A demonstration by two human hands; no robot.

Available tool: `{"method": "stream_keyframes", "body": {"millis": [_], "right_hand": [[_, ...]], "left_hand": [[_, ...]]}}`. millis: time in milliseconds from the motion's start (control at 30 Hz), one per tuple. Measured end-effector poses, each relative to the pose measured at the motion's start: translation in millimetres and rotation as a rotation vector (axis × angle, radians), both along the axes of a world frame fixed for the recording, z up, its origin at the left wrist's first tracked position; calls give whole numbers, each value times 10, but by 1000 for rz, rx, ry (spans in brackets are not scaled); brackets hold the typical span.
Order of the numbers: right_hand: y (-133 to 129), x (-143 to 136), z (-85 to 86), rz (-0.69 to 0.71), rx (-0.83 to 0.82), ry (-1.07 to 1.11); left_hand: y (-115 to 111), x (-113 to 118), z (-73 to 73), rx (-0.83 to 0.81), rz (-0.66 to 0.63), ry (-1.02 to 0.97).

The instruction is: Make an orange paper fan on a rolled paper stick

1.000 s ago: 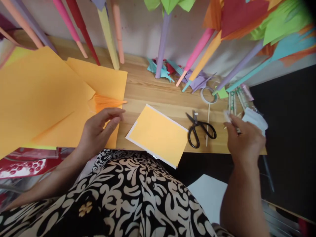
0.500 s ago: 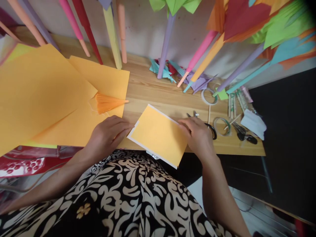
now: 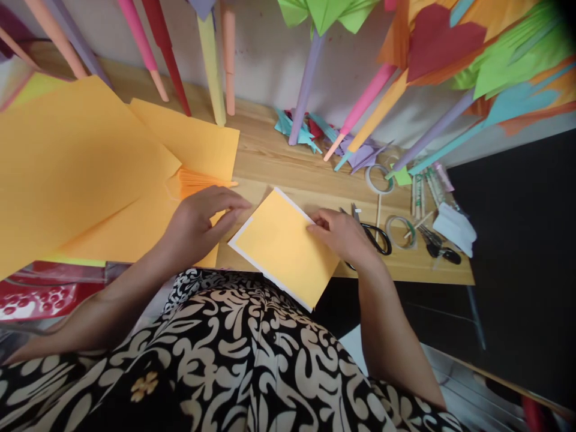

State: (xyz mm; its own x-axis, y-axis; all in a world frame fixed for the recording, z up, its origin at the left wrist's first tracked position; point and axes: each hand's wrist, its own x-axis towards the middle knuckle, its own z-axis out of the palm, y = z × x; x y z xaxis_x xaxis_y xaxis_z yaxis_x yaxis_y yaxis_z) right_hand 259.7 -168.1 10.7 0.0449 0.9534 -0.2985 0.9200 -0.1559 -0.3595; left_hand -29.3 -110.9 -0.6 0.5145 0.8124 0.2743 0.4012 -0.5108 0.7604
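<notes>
The left hand [image 3: 195, 222], at the edge of the sheet half a second ago, now sits just off it, thumb and fingers slightly apart. The right hand [image 3: 346, 237], a second ago out at the table's right end, is now over the yellow rectangular paper sheet with white borders [image 3: 283, 252]; since the last frame its fingertips have shifted leftward along the upper-right edge. They touch there, but whether they pinch it I cannot tell. The sheet lies slanted between the hands.

The black-handled metal scissors [image 3: 380, 237] lie just beyond the right hand, partly hidden by it. Farther right come a ring-shaped roll of tape [image 3: 390, 233] and a crumpled white piece [image 3: 454, 228]. Behind the left hand, a pleated orange paper fan [image 3: 198, 180] rests on large yellow-orange paper sheets [image 3: 90, 174]. Standing coloured paper tubes [image 3: 306, 90] crowd the back.

The sheet's lowest corner overhangs the front edge of the light wooden table [image 3: 265, 153], toward the patterned clothing [image 3: 252, 354]. Bare wood stretches behind the sheet.
</notes>
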Motion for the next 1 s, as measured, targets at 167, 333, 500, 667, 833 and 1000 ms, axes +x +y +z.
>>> {"method": "stream_keyframes", "body": {"millis": [167,333,500,667,833,1000], "right_hand": [[30,-80,26,62,100,195],[97,-112,76,48,100,296],[-13,180,19,-84,101,439],[-230,444,-119,-260,170,545],[-277,469,-225,-315,271,469],[-230,402,-217,-301,298,370]], "left_hand": [[213,212,51,-41,16,82],[289,300,90,-181,114,82],[309,234,16,-194,197,47],[345,244,-75,-206,194,66],[357,267,-78,-210,104,78],[320,191,-102,-313,85,4]]}}
